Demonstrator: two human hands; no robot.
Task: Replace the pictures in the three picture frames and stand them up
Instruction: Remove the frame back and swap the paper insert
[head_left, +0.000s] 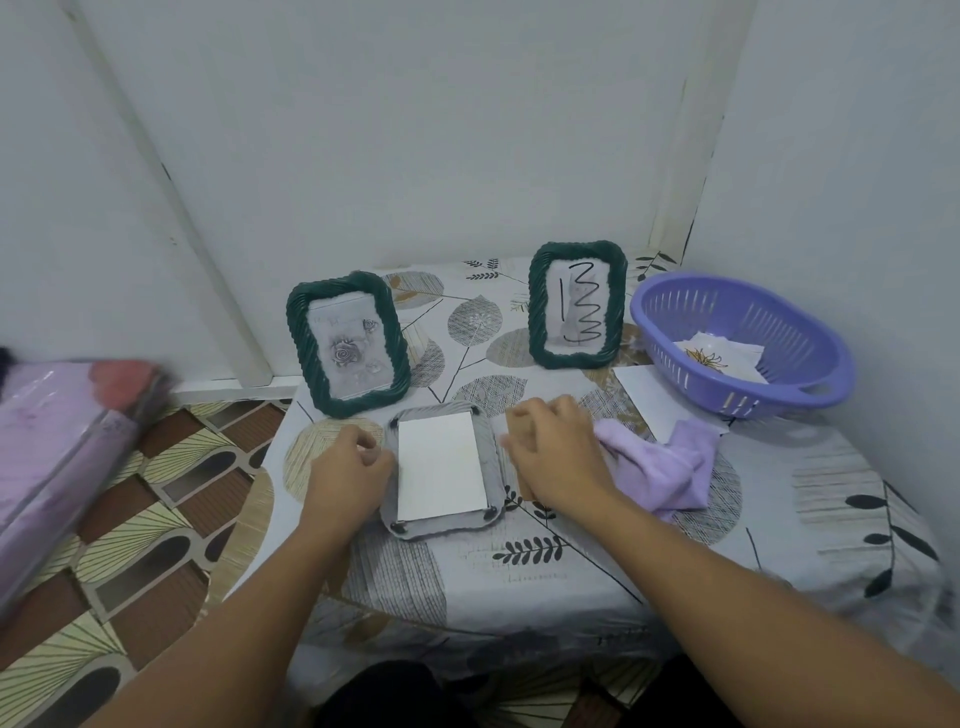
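Face-down frame (441, 470) between both hands

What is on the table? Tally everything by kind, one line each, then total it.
Picture frames: 3, two standing, one face-down
Purple baskets: 1
Purple cloths: 1
Loose white sheets: 1
Papers in the basket: number unclear, not counted
Total: 6
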